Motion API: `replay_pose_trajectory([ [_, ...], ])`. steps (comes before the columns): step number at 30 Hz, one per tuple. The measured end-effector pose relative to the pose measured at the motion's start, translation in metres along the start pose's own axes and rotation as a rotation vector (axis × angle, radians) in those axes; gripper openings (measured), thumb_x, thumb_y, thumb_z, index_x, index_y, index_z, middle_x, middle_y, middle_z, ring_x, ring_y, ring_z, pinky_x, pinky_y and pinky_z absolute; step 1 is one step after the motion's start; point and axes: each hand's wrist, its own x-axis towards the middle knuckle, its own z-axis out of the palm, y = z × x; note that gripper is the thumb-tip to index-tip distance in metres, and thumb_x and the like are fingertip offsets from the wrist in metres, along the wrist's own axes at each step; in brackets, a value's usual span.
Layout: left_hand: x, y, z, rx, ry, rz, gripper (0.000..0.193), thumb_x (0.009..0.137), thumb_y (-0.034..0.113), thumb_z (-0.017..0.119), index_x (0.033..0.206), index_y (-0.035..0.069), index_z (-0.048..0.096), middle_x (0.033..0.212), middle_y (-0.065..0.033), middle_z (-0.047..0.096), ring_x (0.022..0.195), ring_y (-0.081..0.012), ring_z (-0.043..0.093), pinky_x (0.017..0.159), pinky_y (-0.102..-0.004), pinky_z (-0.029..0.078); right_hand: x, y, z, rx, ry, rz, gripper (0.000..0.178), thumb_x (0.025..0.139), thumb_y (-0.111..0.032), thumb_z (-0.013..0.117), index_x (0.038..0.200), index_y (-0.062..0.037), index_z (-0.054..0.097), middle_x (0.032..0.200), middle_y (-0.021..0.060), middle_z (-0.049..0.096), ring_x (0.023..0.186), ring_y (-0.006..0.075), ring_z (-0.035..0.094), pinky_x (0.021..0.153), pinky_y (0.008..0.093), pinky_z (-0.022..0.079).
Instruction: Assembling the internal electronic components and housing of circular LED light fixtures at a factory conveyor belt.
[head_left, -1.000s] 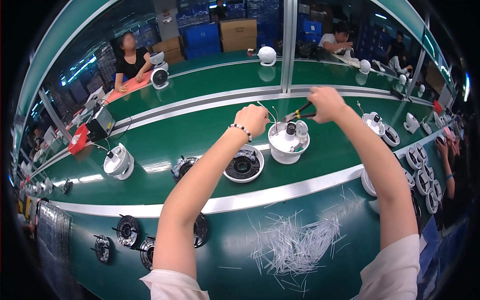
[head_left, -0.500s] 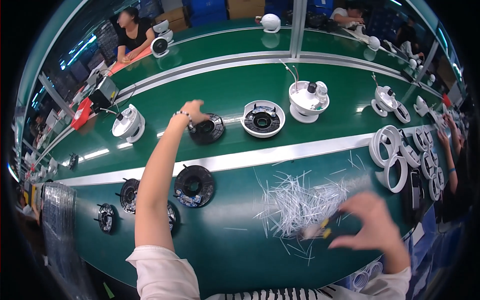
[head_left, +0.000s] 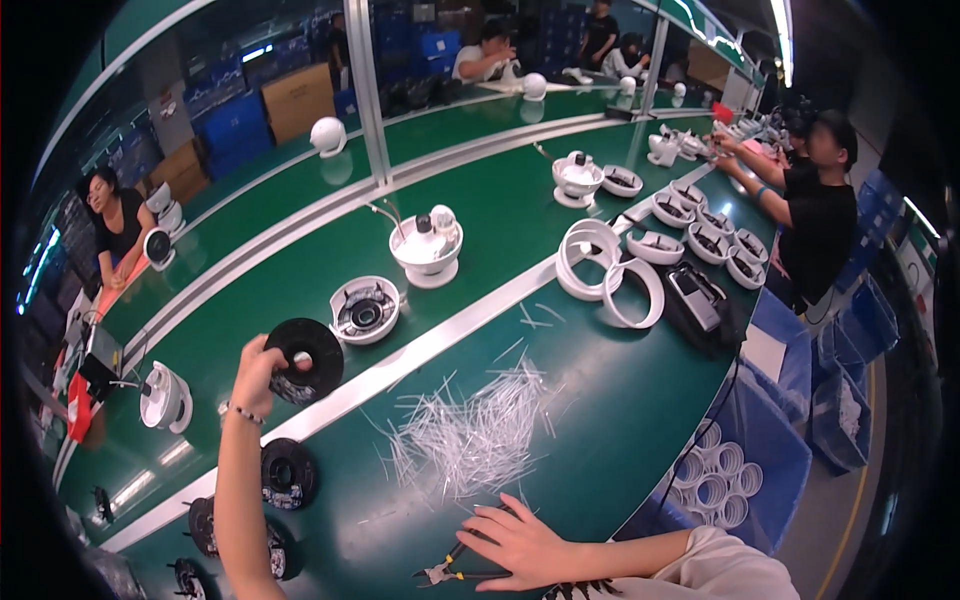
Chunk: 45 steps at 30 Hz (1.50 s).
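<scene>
Left hand (head_left: 258, 372) has its fingers clamped on a round black disc part (head_left: 305, 358), lifted off the green bench (head_left: 620, 420). Right hand (head_left: 520, 545) lies flat, fingers spread, on a pair of small cutters (head_left: 450, 572) — not gripping them. Looks like early going on this unit: the white dome housing (head_left: 366, 310) sits open beside it (more black discs (head_left: 285, 472) wait below), with a pile of clipped white ties (head_left: 475, 430) nearby.

The left arm rises straight from the near edge, wrist bent, left hand (head_left: 258, 372) closed in a raised grip. The right hand (head_left: 522, 545) lies flat, fingers spread, forearm along the near edge.
</scene>
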Motion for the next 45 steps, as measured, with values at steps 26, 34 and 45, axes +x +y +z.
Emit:
replay_pose_trajectory([
  [26, -0.13, 0.021, 0.027, -0.839, -0.111, 0.277, 0.057, 0.067, -0.011, 0.045, 0.121, 0.0, 0.035, 0.122, -0.0127, 0.044, 0.116, -0.0242, 0.042, 0.095, -0.0371, 0.036, 0.006, 0.094, -0.137, -0.649, 0.718, 0.294, 0.006, 0.069, -0.003, 0.062, 0.073, -0.0022, 0.057, 0.062, 0.0097, 0.053, 0.048, 0.0229, 0.05, 0.046, 0.031, 0.039],
  [34, -0.132, 0.01, 0.04, -0.94, -0.207, 0.195, 0.057, 0.065, -0.014, 0.045, 0.12, 0.002, 0.04, 0.121, -0.0082, 0.046, 0.11, -0.019, 0.045, 0.095, -0.0327, 0.036, -0.02, 0.057, -0.068, -0.442, 0.325, 0.442, 0.008, 0.065, -0.005, 0.065, 0.068, -0.0016, 0.058, 0.062, 0.0108, 0.055, 0.053, 0.0278, 0.055, 0.047, 0.0345, 0.042],
  [45, -0.134, 0.008, 0.031, -1.316, -0.487, 0.16, 0.054, 0.07, 0.015, 0.044, 0.122, -0.001, 0.039, 0.128, -0.0156, 0.04, 0.121, -0.0265, 0.033, 0.104, -0.0416, 0.019, -0.022, 0.098, -0.096, -0.263, 0.19, 0.786, 0.115, 0.047, -0.04, 0.08, 0.133, 0.0013, 0.016, 0.133, 0.0243, 0.025, 0.123, 0.0372, 0.024, 0.1, 0.0417, 0.025],
])
